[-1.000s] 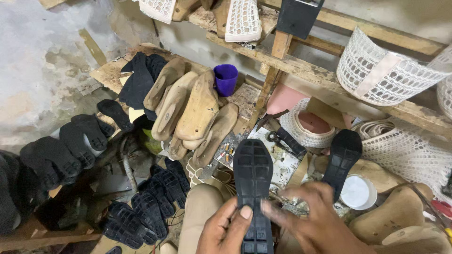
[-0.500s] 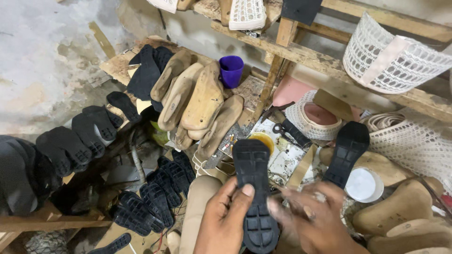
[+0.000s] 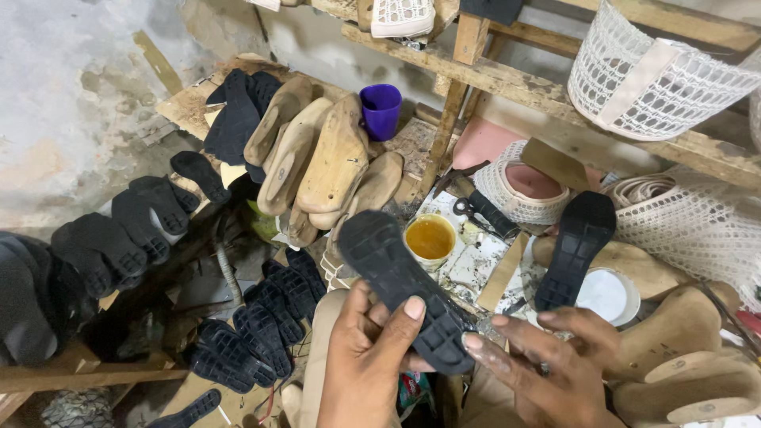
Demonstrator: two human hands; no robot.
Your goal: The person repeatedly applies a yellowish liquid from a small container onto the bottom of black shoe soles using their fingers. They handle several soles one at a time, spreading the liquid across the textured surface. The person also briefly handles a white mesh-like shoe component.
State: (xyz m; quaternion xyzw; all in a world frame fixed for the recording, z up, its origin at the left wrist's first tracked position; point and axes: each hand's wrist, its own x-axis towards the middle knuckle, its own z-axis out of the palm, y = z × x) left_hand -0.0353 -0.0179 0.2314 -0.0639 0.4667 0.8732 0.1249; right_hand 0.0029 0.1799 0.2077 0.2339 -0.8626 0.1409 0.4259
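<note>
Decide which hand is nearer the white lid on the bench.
Right. The right hand sits just below the white lid; the left hand, holding the black sole, is farther off to the lid's left.

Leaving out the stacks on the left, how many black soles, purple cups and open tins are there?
Black rubber soles: 2, held sole in left hand, lying sole at right
Purple plastic cup: 1
Open tin of yellow liquid: 1
Total: 4
</note>
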